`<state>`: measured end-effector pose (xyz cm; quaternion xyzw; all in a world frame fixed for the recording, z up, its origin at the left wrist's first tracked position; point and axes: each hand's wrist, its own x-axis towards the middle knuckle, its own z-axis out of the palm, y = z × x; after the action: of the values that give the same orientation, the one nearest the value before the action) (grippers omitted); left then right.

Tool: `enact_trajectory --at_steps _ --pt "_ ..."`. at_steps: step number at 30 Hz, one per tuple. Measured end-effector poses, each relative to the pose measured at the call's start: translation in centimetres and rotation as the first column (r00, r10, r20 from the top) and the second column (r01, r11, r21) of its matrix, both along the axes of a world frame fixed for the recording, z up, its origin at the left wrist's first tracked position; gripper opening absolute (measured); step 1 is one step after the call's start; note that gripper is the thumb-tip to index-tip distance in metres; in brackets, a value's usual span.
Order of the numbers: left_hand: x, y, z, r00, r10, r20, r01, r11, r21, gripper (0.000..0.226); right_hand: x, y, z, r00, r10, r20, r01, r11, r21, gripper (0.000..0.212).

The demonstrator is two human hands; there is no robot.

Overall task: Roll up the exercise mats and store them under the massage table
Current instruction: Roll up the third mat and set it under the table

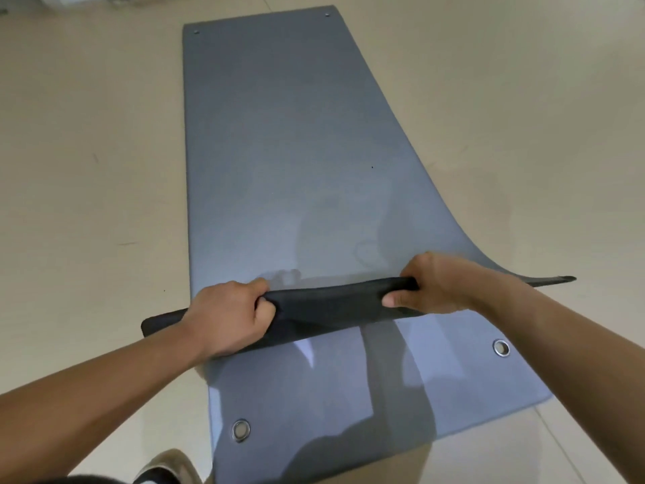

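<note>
We see both bare forearms reaching forward and down, palms turned downward. The left hand (pixel 228 319) and the right hand (pixel 434 284) are each clamped on the near edge (pixel 324 298) of the upper mat (pixel 296 151), fingers curled over the top of the edge and thumbs tucked beneath it. The two hands sit apart along that edge, the left lower in the view and the right higher, so the edge runs at a slant between them. Where it is lifted, the edge shows a black underside and bulges into a soft fold, while its outer corners stick out past both hands. The rest of this grey-blue mat lies flat on the beige floor (pixel 87 169), stretching away from us. Beneath the raised edge a lower mat (pixel 349 396) of the same grey-blue reaches toward us, also flat on the floor. We count two mats, two hands, and four metal eyelets: two large ones (pixel 501 347) (pixel 240 430) near the closer corners of the lower mat, and two small ones (pixel 196 31) (pixel 327 15) at the far end. One shoe (pixel 167 464) shows at the bottom edge.
</note>
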<state>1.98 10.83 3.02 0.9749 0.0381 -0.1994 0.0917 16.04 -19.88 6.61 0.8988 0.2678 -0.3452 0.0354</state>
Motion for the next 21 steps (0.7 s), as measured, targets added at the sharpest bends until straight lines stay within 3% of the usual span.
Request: enact_trajectory --at_steps 5,10,12,14,17,19,21 --pt "1.0 1.3 1.3 0.970 0.098 -0.221 -0.146 0.967 -0.209 0.043 1.7 1.4 2.4 0.988 -0.014 -0.157 0.008 0.999 -0.044 0.059" --pt "1.0 3.2 0.7 0.855 0.121 -0.504 -0.303 0.906 -0.297 0.041 0.7 2.8 0.5 0.907 -0.128 -0.402 0.078 0.987 -0.139 0.067" --pt "1.4 3.4 -0.4 0.848 0.115 -0.517 -0.282 0.924 -0.257 0.041 0.3 3.5 -0.7 0.948 -0.071 -0.309 0.036 0.992 -0.120 0.077" --pt "1.9 3.8 -2.0 0.886 0.114 -0.449 -0.218 0.958 -0.188 0.041 -0.2 4.4 -0.8 0.998 0.000 -0.062 -0.005 0.996 -0.085 0.080" --pt "3.0 5.1 -3.8 0.924 0.162 -0.346 -0.227 0.962 -0.155 0.041 -2.1 6.9 0.8 0.942 0.135 0.306 -0.122 0.991 -0.060 0.072" --pt "3.8 6.2 -4.2 0.925 0.179 -0.334 -0.246 0.954 -0.171 0.041 -4.5 8.9 0.9 0.901 0.244 0.359 -0.225 0.970 -0.095 0.065" --pt "4.4 7.1 -4.7 0.913 0.199 -0.356 -0.282 0.938 -0.200 0.038 -7.2 10.0 -0.2 0.930 0.290 0.228 -0.255 0.952 -0.171 0.100"
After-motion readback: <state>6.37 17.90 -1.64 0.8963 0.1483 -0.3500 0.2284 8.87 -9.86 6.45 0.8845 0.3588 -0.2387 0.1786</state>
